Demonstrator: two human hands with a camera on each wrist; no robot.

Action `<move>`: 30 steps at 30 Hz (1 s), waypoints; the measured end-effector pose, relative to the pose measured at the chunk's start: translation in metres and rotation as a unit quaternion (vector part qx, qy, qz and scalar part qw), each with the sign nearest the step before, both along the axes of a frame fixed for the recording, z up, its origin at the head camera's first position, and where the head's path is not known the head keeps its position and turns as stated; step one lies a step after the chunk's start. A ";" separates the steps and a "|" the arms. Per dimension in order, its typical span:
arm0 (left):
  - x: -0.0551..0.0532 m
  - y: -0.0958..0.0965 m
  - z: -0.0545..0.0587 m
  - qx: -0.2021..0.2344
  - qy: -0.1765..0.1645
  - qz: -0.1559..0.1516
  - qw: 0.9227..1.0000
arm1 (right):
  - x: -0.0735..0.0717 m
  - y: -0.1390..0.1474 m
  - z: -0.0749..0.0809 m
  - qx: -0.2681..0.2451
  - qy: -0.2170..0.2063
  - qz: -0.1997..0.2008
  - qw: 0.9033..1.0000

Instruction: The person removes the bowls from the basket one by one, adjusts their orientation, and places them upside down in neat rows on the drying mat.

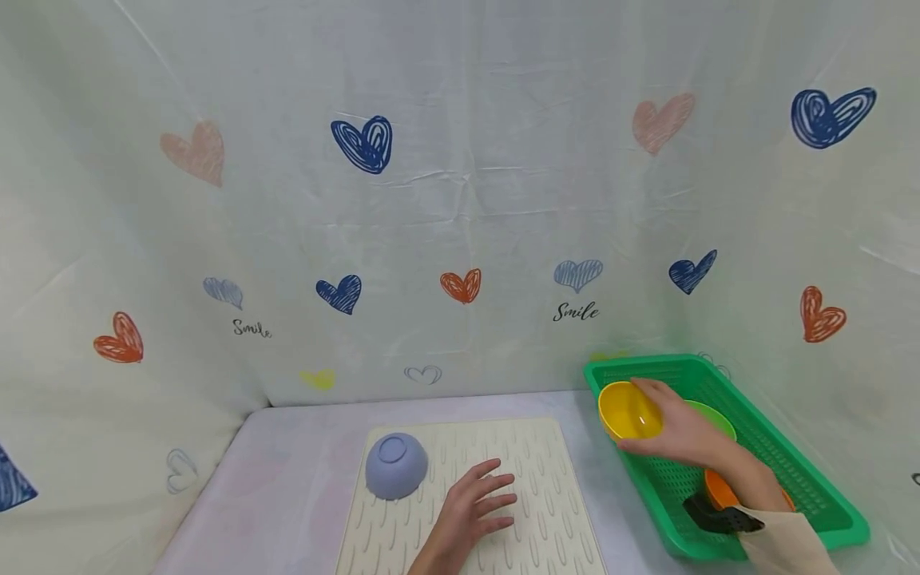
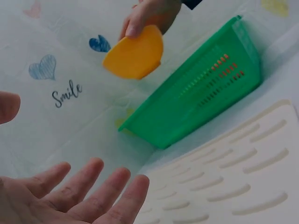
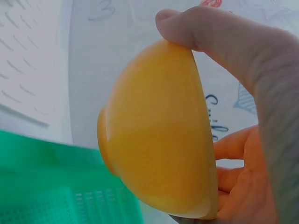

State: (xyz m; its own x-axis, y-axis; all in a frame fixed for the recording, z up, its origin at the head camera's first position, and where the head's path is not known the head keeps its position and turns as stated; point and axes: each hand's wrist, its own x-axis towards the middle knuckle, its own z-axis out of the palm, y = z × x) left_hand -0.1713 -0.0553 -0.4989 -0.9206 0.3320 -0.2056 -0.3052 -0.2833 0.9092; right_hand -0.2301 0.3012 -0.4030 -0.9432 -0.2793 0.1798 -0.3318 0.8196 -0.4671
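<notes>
A yellow bowl (image 1: pixel 627 412) is gripped at its rim by my right hand (image 1: pixel 679 427), raised over the left side of a green basket (image 1: pixel 650 511). In the right wrist view the bowl (image 3: pixel 159 135) is tipped on its side, thumb at one edge and fingers at the other. My left hand (image 1: pixel 470 511) hovers above a cream ridged mat (image 1: pixel 532 455), its fingers spread and holding nothing. Upside down on the mat's far left corner sits a lavender bowl (image 1: pixel 397 467). Inside the basket are a green bowl (image 1: pixel 713 417) and an orange bowl (image 1: pixel 719 489), both partly hidden by the right arm.
A white-covered table (image 1: pixel 287 479) bears the mat and the basket. Behind it hangs a pale curtain (image 1: pixel 467 200) printed with hearts. A black strap (image 1: pixel 719 515) at the right wrist hangs over the basket.
</notes>
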 end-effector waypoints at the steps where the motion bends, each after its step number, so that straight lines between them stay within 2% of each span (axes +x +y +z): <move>1: 0.000 0.003 0.001 -0.002 -0.001 -0.003 1.000 | 0.001 -0.003 0.000 -0.003 0.004 0.003 1.000; 8: -0.003 0.016 0.005 -0.013 -0.007 -0.026 1.000 | 0.009 -0.024 0.002 -0.008 0.019 0.021 1.000; 12: -0.008 0.022 0.008 -0.030 -0.013 -0.042 0.999 | 0.012 -0.036 -0.001 -0.014 0.024 0.037 0.999; 17: -0.012 0.028 0.013 -0.039 -0.015 -0.046 0.998 | 0.016 -0.051 -0.007 -0.018 0.020 0.054 0.998; 22: -0.016 0.032 0.016 -0.040 -0.014 -0.056 0.998 | 0.020 -0.066 -0.009 -0.017 0.009 0.073 0.997; 30: -0.018 0.034 0.019 -0.018 -0.002 -0.100 0.995 | 0.024 -0.083 -0.013 -0.013 -0.003 0.102 0.995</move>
State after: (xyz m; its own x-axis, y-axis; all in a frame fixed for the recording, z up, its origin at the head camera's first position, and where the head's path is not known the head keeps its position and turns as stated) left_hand -0.1897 -0.0213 -0.4801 -0.8364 0.5005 -0.2234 -0.3551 -0.1843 0.9165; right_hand -0.2064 0.2184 -0.4160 -0.8688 -0.4597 0.1842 -0.4866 0.7235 -0.4895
